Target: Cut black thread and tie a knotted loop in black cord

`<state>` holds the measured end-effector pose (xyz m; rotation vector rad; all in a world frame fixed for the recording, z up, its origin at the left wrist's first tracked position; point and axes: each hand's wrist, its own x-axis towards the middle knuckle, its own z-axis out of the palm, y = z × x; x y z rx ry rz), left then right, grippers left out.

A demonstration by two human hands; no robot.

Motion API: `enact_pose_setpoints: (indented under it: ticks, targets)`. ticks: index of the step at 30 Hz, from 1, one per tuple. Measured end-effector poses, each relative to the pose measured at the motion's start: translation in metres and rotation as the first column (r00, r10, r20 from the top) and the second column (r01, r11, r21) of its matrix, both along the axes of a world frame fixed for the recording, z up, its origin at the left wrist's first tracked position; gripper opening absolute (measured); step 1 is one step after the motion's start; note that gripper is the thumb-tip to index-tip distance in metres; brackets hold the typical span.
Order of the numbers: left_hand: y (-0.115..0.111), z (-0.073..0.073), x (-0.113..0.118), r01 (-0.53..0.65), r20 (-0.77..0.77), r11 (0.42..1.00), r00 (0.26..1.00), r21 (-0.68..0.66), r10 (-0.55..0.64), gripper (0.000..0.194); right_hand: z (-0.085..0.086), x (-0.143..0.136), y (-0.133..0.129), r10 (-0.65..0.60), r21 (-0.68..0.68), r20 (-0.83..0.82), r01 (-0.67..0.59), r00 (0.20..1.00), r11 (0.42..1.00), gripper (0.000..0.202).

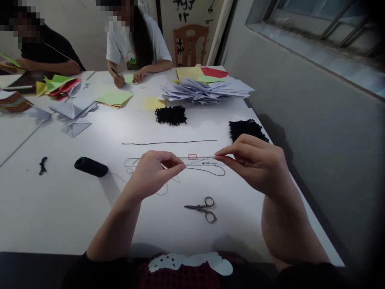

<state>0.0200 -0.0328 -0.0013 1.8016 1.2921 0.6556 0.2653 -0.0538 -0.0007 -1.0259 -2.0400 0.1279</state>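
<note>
White table (168, 241) seen w/ clear ruler (130, 162) laid on it. Paper pile (207, 90) stacked well beyond ruler. R hand (258, 164) held at ruler's R end, L hand (156, 172) over its L part; thumb & fingertips closed tog. on each. Blk yarn bundles (171, 115) set beyond ruler; dk spool (91, 166) laid L of it, scissors (207, 208) on near side. Thin thread (200, 161) clamped in both pinches, stretched over ruler.
</note>
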Motion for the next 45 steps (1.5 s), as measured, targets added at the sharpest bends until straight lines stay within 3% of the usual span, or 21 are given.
enact_pose_setpoints:
  ticks: [6, 14, 16, 18, 20, 23, 27, 29, 30, 33, 35, 37, 40, 43, 45]
  targets:
    - [0.005, -0.007, -0.005, -0.107, -0.257, 0.959, 0.950, 0.263, 0.177, 0.009, 0.000, 0.012, 0.001, -0.054, 0.062, -0.033, 0.056, 0.998, 0.997, 0.002]
    - [0.010, -0.015, -0.009, -0.046, -0.358, 0.960, 0.922, 0.277, 0.148, 0.006, 0.001, 0.011, 0.001, -0.056, 0.032, -0.016, 0.056, 0.998, 0.998, 0.003]
    - [0.006, -0.014, -0.003, -0.037, -0.251, 0.973, 0.963, 0.229, 0.096, 0.020, -0.001, 0.006, 0.001, -0.025, -0.002, 0.006, 0.025, 1.000, 1.000, 0.003]
    - [0.000, -0.014, 0.007, -0.006, -0.034, 0.995, 0.999, 0.097, 0.009, 0.040, -0.005, 0.001, 0.001, 0.027, -0.036, 0.031, -0.026, 0.999, 0.999, 0.003]
    - [-0.006, -0.015, 0.019, 0.089, 0.220, 0.992, 0.973, -0.085, -0.069, 0.050, -0.008, -0.005, 0.000, 0.075, -0.059, 0.050, -0.072, 0.996, 0.996, 0.004]
    - [-0.010, -0.020, 0.032, 0.204, 0.429, 0.944, 0.900, -0.259, -0.077, 0.037, -0.010, -0.011, -0.001, 0.105, -0.081, 0.078, -0.099, 0.991, 0.992, 0.006]
    - [-0.008, -0.022, 0.033, 0.134, 0.404, 0.938, 0.915, -0.320, 0.007, 0.021, -0.013, -0.003, 0.004, 0.019, -0.137, 0.076, -0.008, 0.997, 0.991, 0.010]
    - [-0.007, -0.020, 0.029, 0.079, 0.382, 0.957, 0.924, -0.279, 0.035, 0.021, -0.024, 0.007, 0.010, -0.108, -0.241, 0.186, 0.152, 0.976, 0.958, 0.012]
    - [-0.006, -0.018, 0.028, 0.059, 0.368, 0.968, 0.929, -0.246, 0.037, 0.021, -0.032, 0.012, 0.013, -0.160, -0.312, 0.298, 0.255, 0.941, 0.915, 0.012]
    - [-0.005, -0.017, 0.025, 0.009, 0.310, 0.995, 0.950, -0.097, 0.022, 0.019, -0.064, 0.021, 0.019, -0.168, -0.457, 0.646, 0.554, 0.744, 0.696, 0.013]
    - [-0.004, -0.019, 0.025, -0.021, 0.283, 1.000, 0.959, 0.015, 0.016, 0.016, -0.085, 0.019, 0.018, -0.158, -0.460, 0.737, 0.659, 0.657, 0.595, 0.016]
    - [-0.002, -0.022, 0.025, -0.054, 0.275, 0.995, 0.961, 0.081, 0.030, 0.015, -0.102, 0.013, 0.015, -0.181, -0.446, 0.750, 0.689, 0.636, 0.571, 0.020]
    - [0.000, -0.024, 0.024, -0.112, 0.271, 0.985, 0.960, 0.130, 0.073, 0.012, -0.116, 0.004, 0.010, -0.208, -0.441, 0.730, 0.681, 0.651, 0.584, 0.028]
    - [0.001, -0.023, 0.023, -0.151, 0.309, 0.975, 0.946, 0.164, 0.095, 0.008, -0.116, 0.000, 0.009, -0.208, -0.467, 0.686, 0.642, 0.697, 0.608, 0.030]
    - [0.001, -0.024, 0.023, -0.167, 0.360, 0.975, 0.927, 0.146, 0.105, 0.007, -0.106, 0.001, 0.010, -0.193, -0.499, 0.636, 0.589, 0.747, 0.635, 0.022]
